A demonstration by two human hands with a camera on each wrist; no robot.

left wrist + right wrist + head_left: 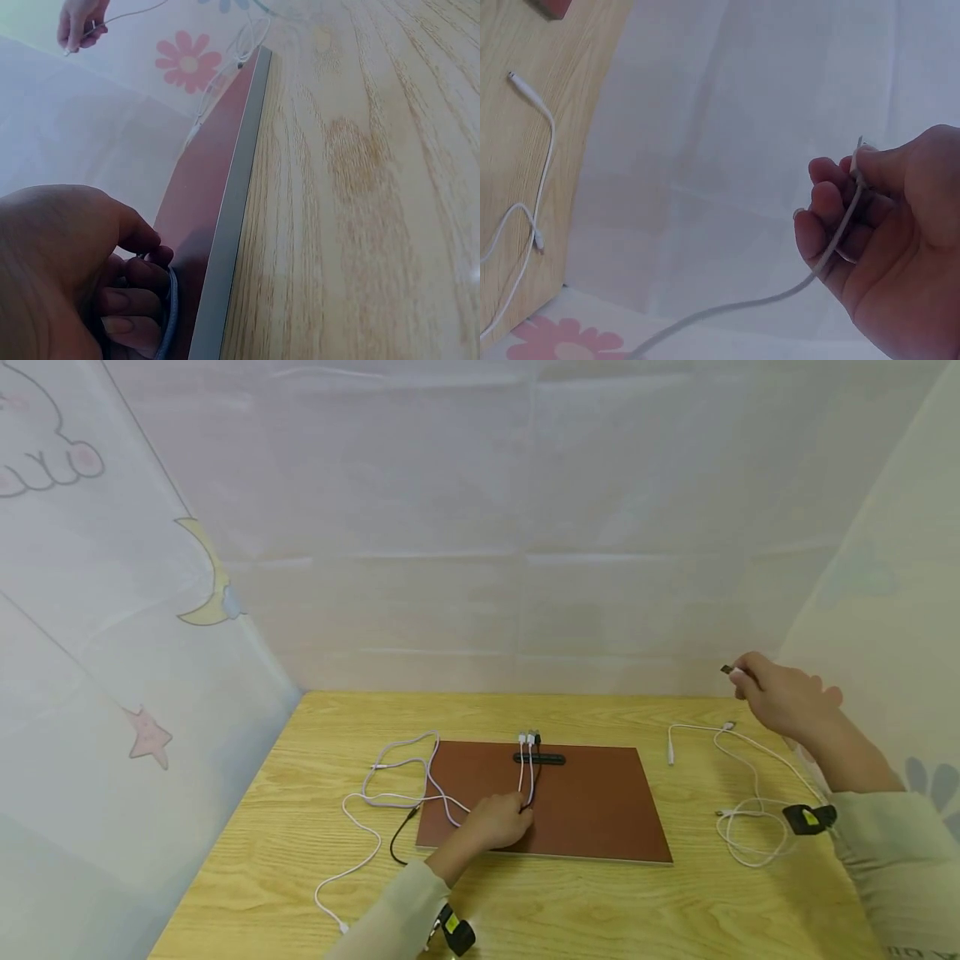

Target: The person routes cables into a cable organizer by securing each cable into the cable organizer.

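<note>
Over the middle of the reddish-brown board (600, 810), my left hand (501, 821) holds the cables in curled fingers. In the left wrist view a pale cable (172, 304) loops out past those fingers. The cables run up to a black cable holder (552, 760) near the board's far edge, where two white plugs (522, 739) and a black plug (537, 739) stick out beyond it. Raised at the far right, my right hand (780, 700) pinches a white USB cable (761, 302) by its plug, metal end outward. The cable trails down below the hand.
Left of the board lie looped lilac and white cables (375, 835) and a black cable end (412, 812). Another white cable (757, 860) lies coiled on the wooden table (300, 793) at right. Pale printed sheets (465, 568) hang behind and at both sides.
</note>
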